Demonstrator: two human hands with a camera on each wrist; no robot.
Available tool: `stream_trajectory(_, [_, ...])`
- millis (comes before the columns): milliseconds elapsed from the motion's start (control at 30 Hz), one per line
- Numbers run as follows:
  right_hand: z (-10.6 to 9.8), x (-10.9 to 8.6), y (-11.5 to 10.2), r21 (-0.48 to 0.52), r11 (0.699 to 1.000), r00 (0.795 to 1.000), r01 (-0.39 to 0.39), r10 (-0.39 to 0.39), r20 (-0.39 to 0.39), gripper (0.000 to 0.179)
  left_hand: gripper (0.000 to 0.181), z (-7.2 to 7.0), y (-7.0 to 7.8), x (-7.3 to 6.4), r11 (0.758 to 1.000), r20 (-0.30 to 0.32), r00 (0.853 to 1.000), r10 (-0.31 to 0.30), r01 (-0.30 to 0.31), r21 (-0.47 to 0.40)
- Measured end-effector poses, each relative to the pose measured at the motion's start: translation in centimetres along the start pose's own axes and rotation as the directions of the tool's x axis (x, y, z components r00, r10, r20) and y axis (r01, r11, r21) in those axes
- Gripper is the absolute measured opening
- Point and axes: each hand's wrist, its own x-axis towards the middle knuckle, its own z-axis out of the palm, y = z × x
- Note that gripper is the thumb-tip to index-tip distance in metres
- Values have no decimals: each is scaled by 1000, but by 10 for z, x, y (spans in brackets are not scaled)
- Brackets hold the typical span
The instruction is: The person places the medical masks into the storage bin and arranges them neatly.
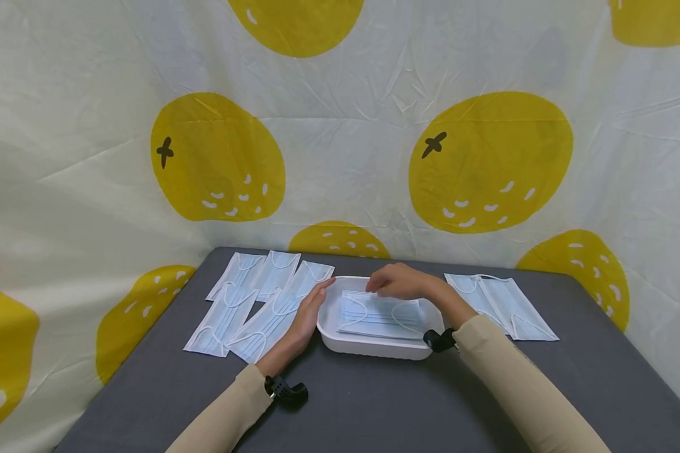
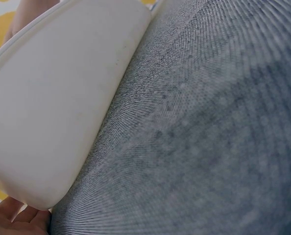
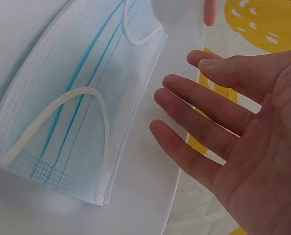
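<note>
A white plastic tray (image 1: 368,348) with rounded corners sits on the table, and a light blue pleated face mask (image 1: 376,314) with white ear loops lies flat inside it. My left hand (image 1: 303,318) lies along the tray's left side, its extended fingers touching the wall. In the left wrist view that hand's fingers (image 2: 30,218) show at the tray's lower corner. Over the tray's far side hovers my right hand (image 3: 243,117), with its fingers loosely bent and apart from the mask. Nothing is between its thumb and fingers.
Several face masks (image 1: 272,321) are spread, partly overlapping, to the left of the tray. On the right lie two more masks (image 1: 515,308), side by side. The dark grey table (image 1: 368,409) ends at a curtain (image 1: 345,170) printed with yellow fruit. Each wrist wears a black camera.
</note>
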Motion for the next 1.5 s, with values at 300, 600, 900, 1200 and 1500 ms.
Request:
stream_trajectory(300, [-8,-31,9,29,997,991,74,-70,-110,27,48,1,-1,1,1000,-8,1000,0,0,15])
stream_trajectory(600, [-16,-69,23,91,994,974,57,-35,-224,26,48,2,-3,2,1000,-21,1000,2,-2,15])
stream_trajectory(900, [-19,-105,44,106,994,953,-2,34,-301,26,47,3,1,1,1000,-24,1000,-19,19,7])
stream_trajectory(1200, [-15,-134,73,194,980,920,-49,120,-373,26,48,1,0,-1,1000,-15,1000,-4,4,20])
stream_trajectory(1500, [-11,-162,96,276,959,881,-61,182,-437,29,48,1,1,0,1000,-17,1000,-14,14,16])
